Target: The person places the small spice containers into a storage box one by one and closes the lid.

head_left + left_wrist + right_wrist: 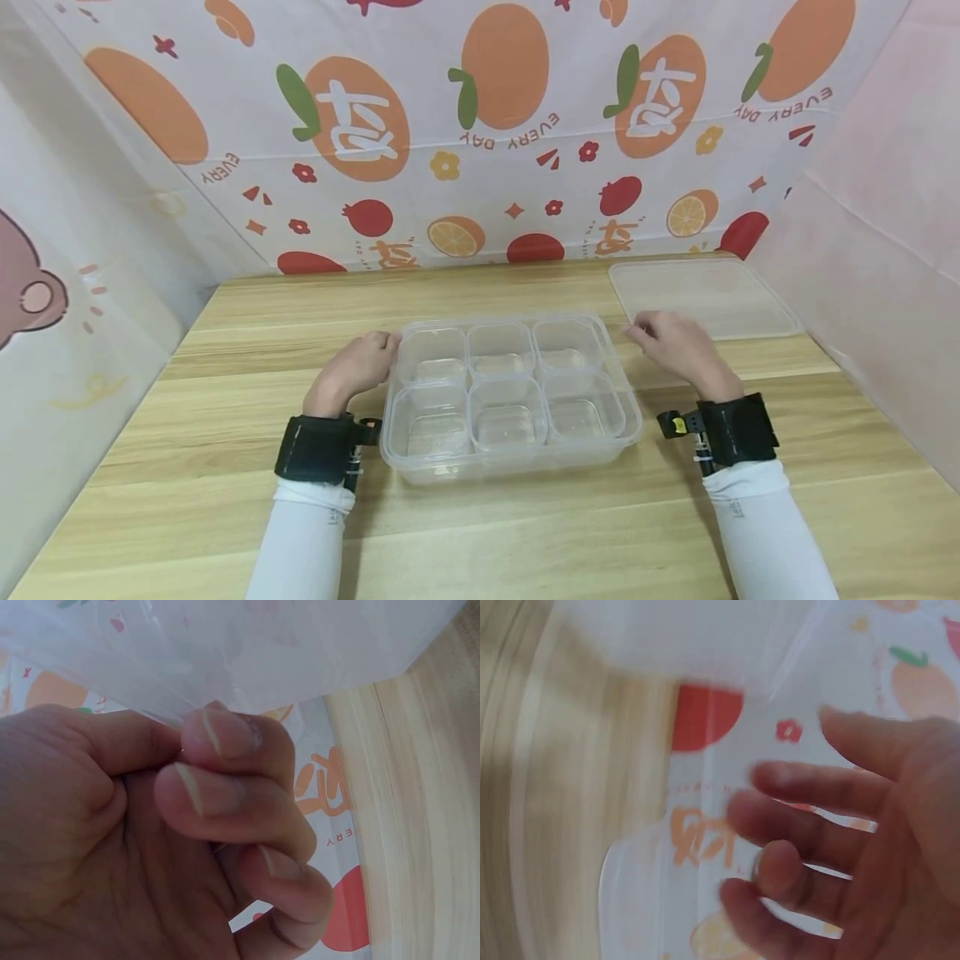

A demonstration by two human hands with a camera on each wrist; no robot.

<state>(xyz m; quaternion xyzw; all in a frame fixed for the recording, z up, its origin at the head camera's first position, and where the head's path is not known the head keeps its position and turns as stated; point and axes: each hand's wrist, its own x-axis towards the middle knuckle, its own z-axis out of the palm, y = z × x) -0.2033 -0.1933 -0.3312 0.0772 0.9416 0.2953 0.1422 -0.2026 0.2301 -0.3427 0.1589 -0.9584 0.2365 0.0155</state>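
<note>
A clear plastic box sits on the table in the head view, with several small clear square cups in two rows inside it. At its left end, my left hand pinches the rim between thumb and curled fingers. The left wrist view shows that grip close up, the fingertips right at the box's edge. Just off the box's right end is my right hand. Its fingers are apart and loosely bent in the right wrist view, with nothing between them.
A flat translucent lid lies at the back right of the wooden table, just behind my right hand. A fruit-print cloth hangs along the back edge. Pale cloths stand at the left and right sides.
</note>
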